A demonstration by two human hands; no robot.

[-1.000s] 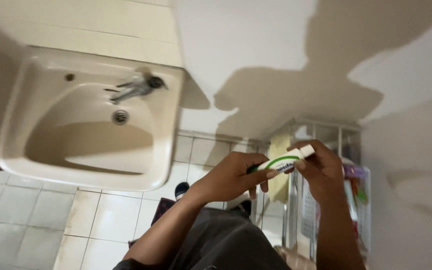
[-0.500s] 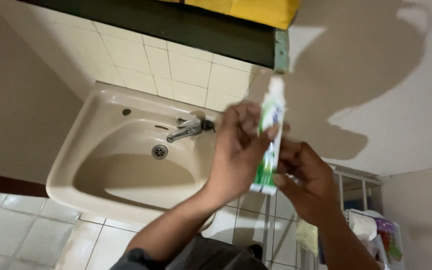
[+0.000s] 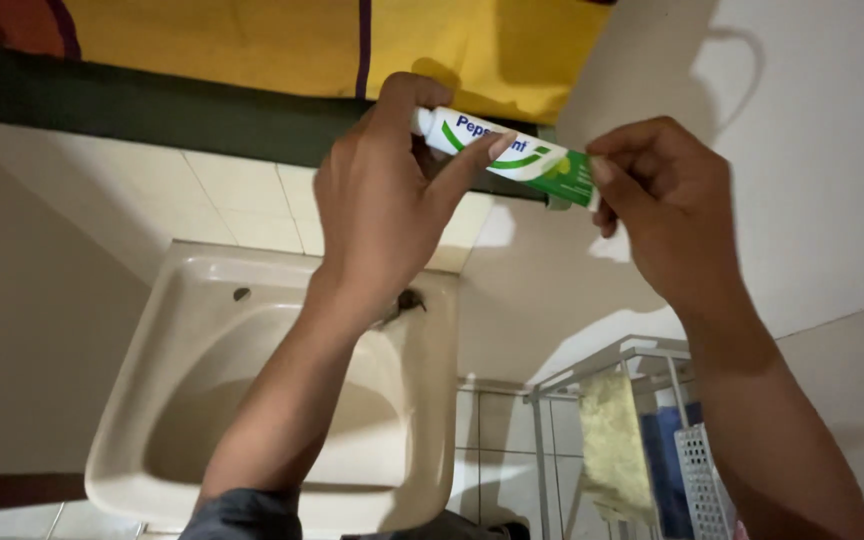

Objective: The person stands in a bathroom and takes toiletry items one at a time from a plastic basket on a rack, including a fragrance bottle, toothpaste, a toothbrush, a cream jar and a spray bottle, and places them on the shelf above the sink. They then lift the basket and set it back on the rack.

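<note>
High at the frame's centre, above the sink [image 3: 202, 330], my left hand [image 3: 382, 210] grips the toothpaste tube [image 3: 512, 155] while my right hand [image 3: 667, 215] pinches its flat end, probably needing uncapping next.

One toothpaste tube [image 3: 508, 157] (green-white), one sink [image 3: 192, 330].

A dark ledge [image 3: 152, 115] with yellow cloth [image 3: 252, 40] is closing off the top of the frame. The basin [image 3: 182, 330] is filling the lower left, and a wire rack [image 3: 642, 440] is blocking the lower right. Bare wall [image 3: 812, 150] at the upper right is leaving open room.
</note>
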